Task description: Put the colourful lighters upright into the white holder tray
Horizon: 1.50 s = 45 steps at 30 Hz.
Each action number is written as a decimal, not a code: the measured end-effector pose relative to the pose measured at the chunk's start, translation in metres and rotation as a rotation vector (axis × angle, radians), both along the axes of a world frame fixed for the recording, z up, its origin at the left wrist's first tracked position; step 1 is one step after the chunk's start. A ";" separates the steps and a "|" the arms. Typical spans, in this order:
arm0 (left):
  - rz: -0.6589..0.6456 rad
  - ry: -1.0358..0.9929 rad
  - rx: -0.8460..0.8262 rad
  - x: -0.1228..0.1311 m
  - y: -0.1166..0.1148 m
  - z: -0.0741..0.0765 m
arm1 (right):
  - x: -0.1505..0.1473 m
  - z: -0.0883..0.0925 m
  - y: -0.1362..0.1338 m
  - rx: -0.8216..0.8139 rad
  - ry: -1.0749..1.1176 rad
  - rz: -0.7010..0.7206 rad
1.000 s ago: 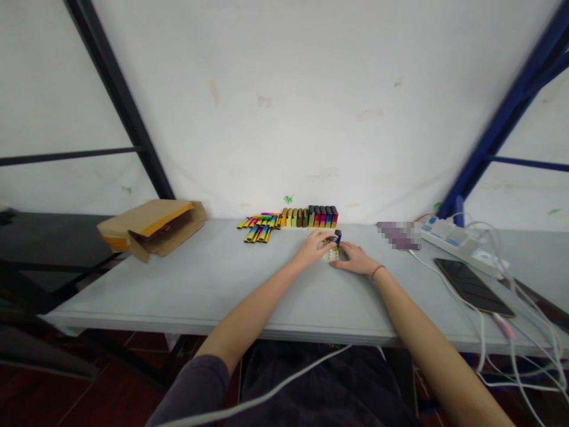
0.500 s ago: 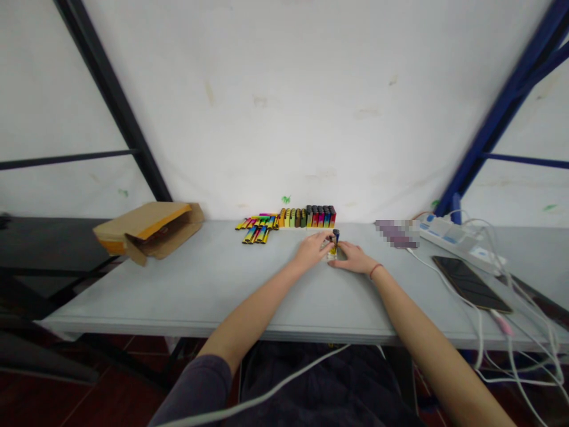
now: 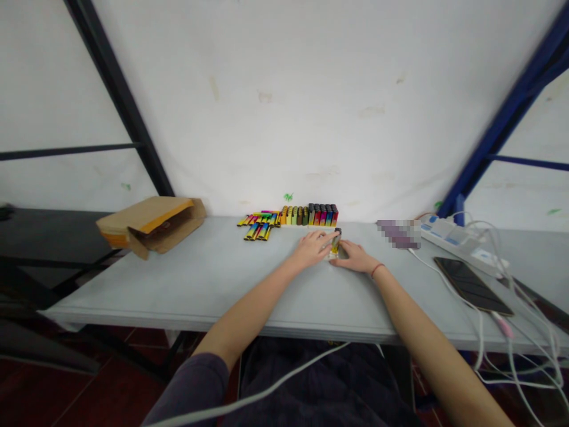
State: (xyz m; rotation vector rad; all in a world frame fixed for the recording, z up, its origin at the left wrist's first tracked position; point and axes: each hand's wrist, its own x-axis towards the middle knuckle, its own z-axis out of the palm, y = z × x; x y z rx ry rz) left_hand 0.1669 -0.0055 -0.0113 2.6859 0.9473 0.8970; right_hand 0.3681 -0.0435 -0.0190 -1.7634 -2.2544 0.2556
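Out in front of me on the table, my left hand (image 3: 311, 249) has its fingers at an upright lighter (image 3: 335, 242) with a dark top and a yellowish lower part. My right hand (image 3: 355, 258) is curled around the other side, its thumb at a small clear holder (image 3: 331, 256) under the lighter. Fingers hide much of both. Behind my hands, upright lighters stand in rows: dark-topped coloured ones (image 3: 323, 215) and yellow-to-olive ones (image 3: 294, 216). Left of these lie several shiny multicoloured lighters (image 3: 258, 230) on their sides.
An open brown cardboard box (image 3: 151, 222) lies at the left of the grey table (image 3: 213, 284). On the right are a phone (image 3: 472, 284), a white power strip (image 3: 462, 244) with trailing cables and a pixelated purplish item (image 3: 398, 233). A white wall stands behind.
My left fingers have straightened and shifted slightly over the lighter's upper part. The right hand stays nearly in place. The whole view has shifted slightly.
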 end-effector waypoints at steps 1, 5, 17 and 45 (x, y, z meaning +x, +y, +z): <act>0.000 -0.014 -0.009 -0.003 0.001 0.002 | 0.001 -0.001 0.001 0.000 0.002 -0.002; 0.194 -0.150 -0.062 -0.025 0.013 0.015 | 0.002 -0.003 0.003 0.002 0.011 -0.002; 1.022 0.060 -0.209 -0.105 0.047 0.016 | 0.002 -0.003 0.002 -0.011 0.014 -0.015; 0.216 -0.953 -0.911 -0.037 0.026 0.033 | 0.003 -0.005 0.004 -0.031 0.017 -0.016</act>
